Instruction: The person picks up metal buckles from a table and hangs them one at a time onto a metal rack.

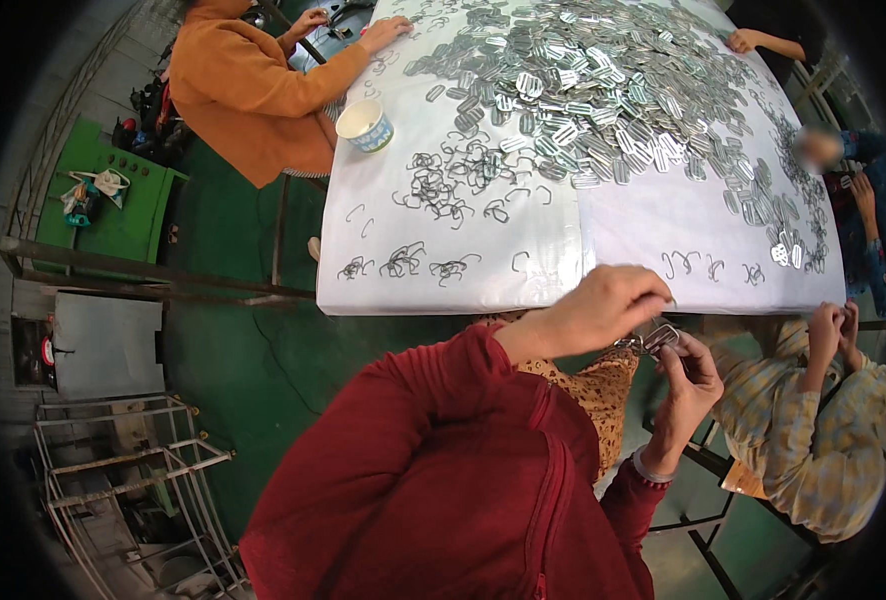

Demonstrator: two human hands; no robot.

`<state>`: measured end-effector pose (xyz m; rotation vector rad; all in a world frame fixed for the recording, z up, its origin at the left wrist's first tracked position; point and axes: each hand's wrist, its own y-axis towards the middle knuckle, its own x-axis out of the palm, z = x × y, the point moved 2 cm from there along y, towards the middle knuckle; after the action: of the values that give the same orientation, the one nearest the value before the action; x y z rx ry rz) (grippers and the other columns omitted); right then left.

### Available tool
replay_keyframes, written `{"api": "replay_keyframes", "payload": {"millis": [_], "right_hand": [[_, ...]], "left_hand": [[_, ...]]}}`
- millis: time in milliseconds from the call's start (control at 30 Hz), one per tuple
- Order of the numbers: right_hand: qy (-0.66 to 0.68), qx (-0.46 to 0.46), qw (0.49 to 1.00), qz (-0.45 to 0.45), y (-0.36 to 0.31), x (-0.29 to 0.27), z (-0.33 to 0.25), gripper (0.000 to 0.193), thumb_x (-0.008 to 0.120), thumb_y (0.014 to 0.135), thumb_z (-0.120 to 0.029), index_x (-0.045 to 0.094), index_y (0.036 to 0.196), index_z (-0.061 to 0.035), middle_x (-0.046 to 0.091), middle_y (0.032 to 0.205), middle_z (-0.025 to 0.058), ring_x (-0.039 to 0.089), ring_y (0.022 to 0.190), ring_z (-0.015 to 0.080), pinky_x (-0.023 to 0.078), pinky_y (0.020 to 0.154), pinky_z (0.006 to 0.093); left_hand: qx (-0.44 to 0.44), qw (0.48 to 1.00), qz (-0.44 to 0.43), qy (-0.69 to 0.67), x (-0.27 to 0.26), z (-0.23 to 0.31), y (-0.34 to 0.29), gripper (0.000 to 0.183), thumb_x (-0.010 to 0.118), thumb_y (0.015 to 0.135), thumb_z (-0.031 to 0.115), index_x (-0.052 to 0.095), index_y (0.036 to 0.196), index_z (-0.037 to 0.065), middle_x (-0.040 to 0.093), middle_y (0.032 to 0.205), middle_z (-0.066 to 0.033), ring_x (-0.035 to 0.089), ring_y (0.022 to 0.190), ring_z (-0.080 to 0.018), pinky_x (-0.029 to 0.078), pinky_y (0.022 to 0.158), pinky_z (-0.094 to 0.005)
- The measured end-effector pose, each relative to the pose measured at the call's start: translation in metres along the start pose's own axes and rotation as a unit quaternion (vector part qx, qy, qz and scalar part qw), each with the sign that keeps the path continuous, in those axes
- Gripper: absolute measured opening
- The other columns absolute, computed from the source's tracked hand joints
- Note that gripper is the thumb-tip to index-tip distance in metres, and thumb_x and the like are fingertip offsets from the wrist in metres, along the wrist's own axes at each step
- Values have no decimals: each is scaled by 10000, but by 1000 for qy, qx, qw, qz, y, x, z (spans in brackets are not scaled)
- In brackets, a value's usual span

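Note:
In front of the table's near edge, my right hand pinches a slotted metal buckle between thumb and fingers. Just above and left of it is my left hand, its thumb and fingers pressed together; whatever they hold, if anything, is too small to make out. Bent wire pieces lie on the white tabletop just beyond my hands. Farther off spreads a big heap of slotted metal buckles. More wire pieces form a tangle left of the heap.
A paper cup stands at the table's left edge. One person in an orange top reaches over the left side. Others work along the right, one in a checked shirt close by. Metal frames and a green bench stand at left.

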<state>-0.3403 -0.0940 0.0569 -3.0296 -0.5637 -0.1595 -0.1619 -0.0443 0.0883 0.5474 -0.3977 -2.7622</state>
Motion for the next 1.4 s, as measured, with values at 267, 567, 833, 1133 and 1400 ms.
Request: {"api": "replay_keyframes", "payload": {"millis": [267,567,833,1133,1400], "right_hand": [[-4,-39,999,29,-3,9,-5,182,621,791,76,631,970,46,634,857,57,587,754,102,484,657,212],[-87,-75,993,-36,-4,13,-14,361,617,804,78,586,1161,28,633,870,55,592,760,107,489,689,216],[-175,-37,978,-104,125,42,2,253,541,893,-128,640,1047,46,663,791,132,614,682,143,477,594,249],[-453,-287,843,-49,244,136,105,144,615,730,-68,596,745,74,587,778,284,559,728,452,456,669,490],[-336,-139,927,-95,217,99,79,160,654,687,-45,642,808,58,643,811,211,617,641,326,487,614,393]], "left_hand": [[44,998,1,-46,17,9,-16,104,650,793,63,580,863,29,511,1001,-70,497,977,-237,421,853,-341],[-79,983,-47,-161,22,0,-19,128,550,909,87,533,999,-3,641,862,-95,627,807,-146,480,711,-276],[-62,982,-69,-162,21,5,-16,100,534,910,56,554,986,-7,631,922,-93,602,892,-141,467,789,-277],[-87,983,-76,-144,16,11,-28,117,537,914,63,547,1008,-5,625,986,-74,589,947,-132,461,843,-271],[-72,987,-49,-132,13,3,-29,116,564,894,52,572,997,0,629,966,-65,586,905,-126,463,823,-268]]}}
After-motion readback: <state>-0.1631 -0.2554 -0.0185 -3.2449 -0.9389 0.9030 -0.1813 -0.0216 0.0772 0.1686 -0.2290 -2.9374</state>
